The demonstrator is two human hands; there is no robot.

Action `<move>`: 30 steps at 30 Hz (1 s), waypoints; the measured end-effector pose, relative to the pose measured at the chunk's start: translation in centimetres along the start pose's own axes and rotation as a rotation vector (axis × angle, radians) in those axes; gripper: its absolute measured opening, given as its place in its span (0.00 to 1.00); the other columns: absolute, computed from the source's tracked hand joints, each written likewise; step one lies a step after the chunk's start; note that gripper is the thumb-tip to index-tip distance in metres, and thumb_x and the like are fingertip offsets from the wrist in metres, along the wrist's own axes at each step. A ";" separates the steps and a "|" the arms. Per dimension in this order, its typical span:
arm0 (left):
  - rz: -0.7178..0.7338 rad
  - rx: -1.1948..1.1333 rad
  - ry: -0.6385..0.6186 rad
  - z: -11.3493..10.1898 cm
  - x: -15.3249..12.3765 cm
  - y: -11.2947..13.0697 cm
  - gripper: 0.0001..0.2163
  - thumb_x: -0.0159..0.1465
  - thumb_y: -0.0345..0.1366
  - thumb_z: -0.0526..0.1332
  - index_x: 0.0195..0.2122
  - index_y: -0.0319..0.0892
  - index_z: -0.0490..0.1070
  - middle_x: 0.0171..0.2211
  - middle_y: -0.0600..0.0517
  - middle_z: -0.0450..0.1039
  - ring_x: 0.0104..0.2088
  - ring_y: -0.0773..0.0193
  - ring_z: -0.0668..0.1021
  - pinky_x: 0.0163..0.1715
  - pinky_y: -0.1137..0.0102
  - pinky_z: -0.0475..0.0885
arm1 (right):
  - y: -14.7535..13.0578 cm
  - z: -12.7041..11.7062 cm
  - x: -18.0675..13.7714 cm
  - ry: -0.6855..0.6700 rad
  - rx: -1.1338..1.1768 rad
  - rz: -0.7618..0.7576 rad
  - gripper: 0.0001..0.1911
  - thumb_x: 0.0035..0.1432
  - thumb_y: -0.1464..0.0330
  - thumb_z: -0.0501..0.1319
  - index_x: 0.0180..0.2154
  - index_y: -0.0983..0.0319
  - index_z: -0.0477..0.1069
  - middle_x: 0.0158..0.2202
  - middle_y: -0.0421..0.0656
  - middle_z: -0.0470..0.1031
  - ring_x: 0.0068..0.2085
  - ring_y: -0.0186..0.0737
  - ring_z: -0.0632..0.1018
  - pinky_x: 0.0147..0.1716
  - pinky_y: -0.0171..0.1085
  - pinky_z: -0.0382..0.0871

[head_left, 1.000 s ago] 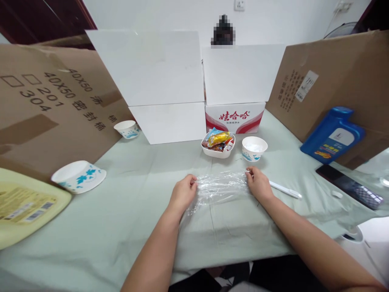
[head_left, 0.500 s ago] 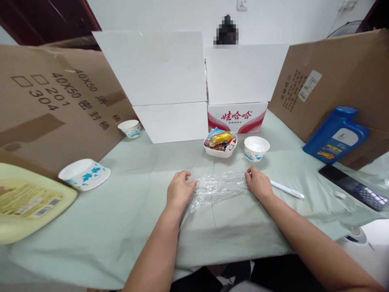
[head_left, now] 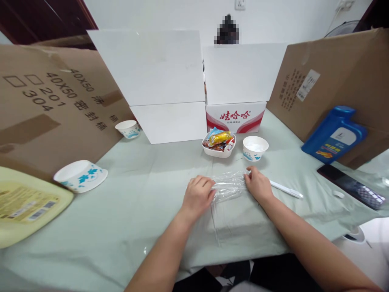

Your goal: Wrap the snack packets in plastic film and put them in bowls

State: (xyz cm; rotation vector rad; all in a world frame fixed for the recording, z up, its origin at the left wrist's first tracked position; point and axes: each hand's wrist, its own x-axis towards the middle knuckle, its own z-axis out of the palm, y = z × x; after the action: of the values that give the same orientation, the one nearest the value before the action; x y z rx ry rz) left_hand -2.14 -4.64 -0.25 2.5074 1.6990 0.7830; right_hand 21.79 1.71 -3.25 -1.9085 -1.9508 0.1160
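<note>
A crumpled sheet of clear plastic film (head_left: 229, 185) stretches between my two hands, low over the green tablecloth. My left hand (head_left: 199, 194) is closed on its left end, with the fingers bunched over the film. At the right end, my right hand (head_left: 257, 183) pinches the film's edge between thumb and fingers. A white pen-like stick (head_left: 287, 190) lies just right of my right hand. Beyond the film stand a white dish (head_left: 218, 153) of wrapped snacks (head_left: 220, 138) and a paper bowl (head_left: 255, 150) with something whitish inside.
On the left are a tipped paper bowl (head_left: 81, 176), another paper bowl (head_left: 128, 129) and a yellow jug (head_left: 28, 207). A blue bottle (head_left: 336, 136) and a phone (head_left: 351, 186) lie on the right. Cardboard boxes (head_left: 57, 93) and white panels (head_left: 168, 121) wall the table.
My left hand has moved right, toward my right hand, and gathered in the film's left part. The film between the hands is now shorter. My right hand has barely moved.
</note>
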 end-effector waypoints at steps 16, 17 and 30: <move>-0.095 -0.057 -0.236 -0.1 -0.1 -1.1 0.18 0.57 0.36 0.66 0.50 0.43 0.72 0.53 0.43 0.69 0.55 0.49 0.69 0.56 0.54 0.65 | 0.9 -0.3 0.1 0.005 -0.126 0.026 0.12 0.66 0.66 0.51 0.47 0.61 0.68 0.45 0.48 0.76 0.37 0.43 0.78 0.33 0.37 0.64; -0.102 -0.053 -0.229 -0.2 -0.1 -1.2 0.18 0.58 0.36 0.65 0.50 0.43 0.71 0.52 0.43 0.70 0.55 0.49 0.70 0.56 0.55 0.65 | 0.8 -0.2 0.1 -0.008 -0.145 0.026 0.12 0.66 0.66 0.51 0.47 0.61 0.68 0.44 0.48 0.76 0.37 0.43 0.78 0.32 0.37 0.64; -0.270 0.026 -0.111 -1.5 -0.3 -2.0 0.21 0.54 0.41 0.68 0.49 0.43 0.71 0.53 0.43 0.68 0.56 0.47 0.67 0.54 0.56 0.64 | 0.3 -0.3 0.0 -0.069 -0.249 0.012 0.11 0.67 0.65 0.49 0.45 0.61 0.66 0.45 0.50 0.73 0.35 0.42 0.78 0.30 0.36 0.62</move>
State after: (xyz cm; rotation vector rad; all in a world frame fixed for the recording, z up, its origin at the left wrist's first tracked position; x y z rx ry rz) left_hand -4.60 -4.46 0.42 2.2212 1.9613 0.5919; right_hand 22.19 1.64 -3.14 -2.0966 -2.0827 -0.0627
